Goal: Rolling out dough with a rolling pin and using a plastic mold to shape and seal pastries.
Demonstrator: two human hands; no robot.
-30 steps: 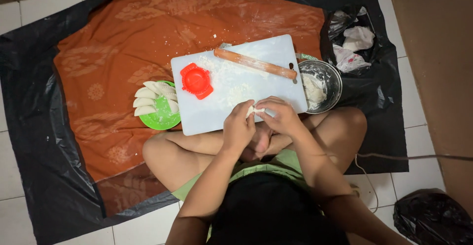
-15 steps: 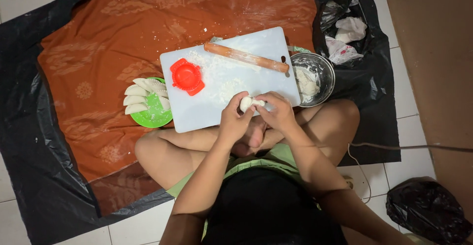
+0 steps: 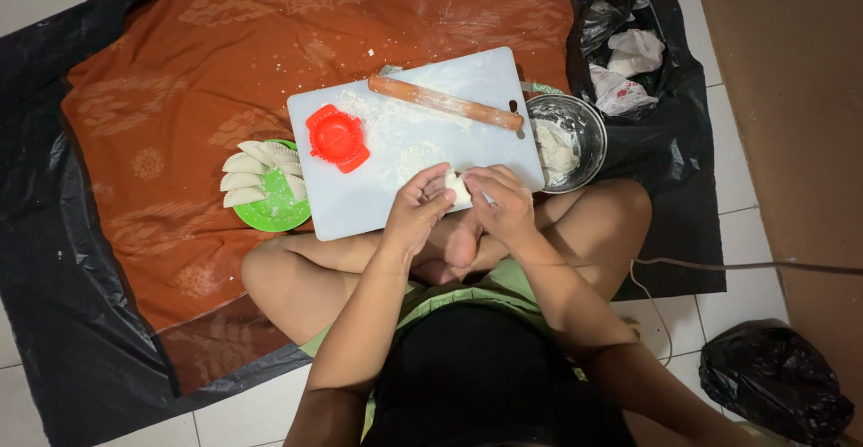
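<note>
Dough piece (image 3: 458, 186) is pinched by left hand (image 3: 416, 213) and right hand (image 3: 500, 204) over board (image 3: 360, 204); mould (image 3: 337, 136), rolling pin (image 3: 445, 102), bowl (image 3: 589, 123) are nearby.

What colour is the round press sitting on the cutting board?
Red; the press lies on the white cutting board, clearest in the head view.

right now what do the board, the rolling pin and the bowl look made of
Board: looks like white plastic, smooth and matte, with a slot handle and a dusting of flour. Rolling pin: seems to be wood, pale brown and unpainted. Bowl: apparently metal, with a grey shiny rim and wall.
</note>
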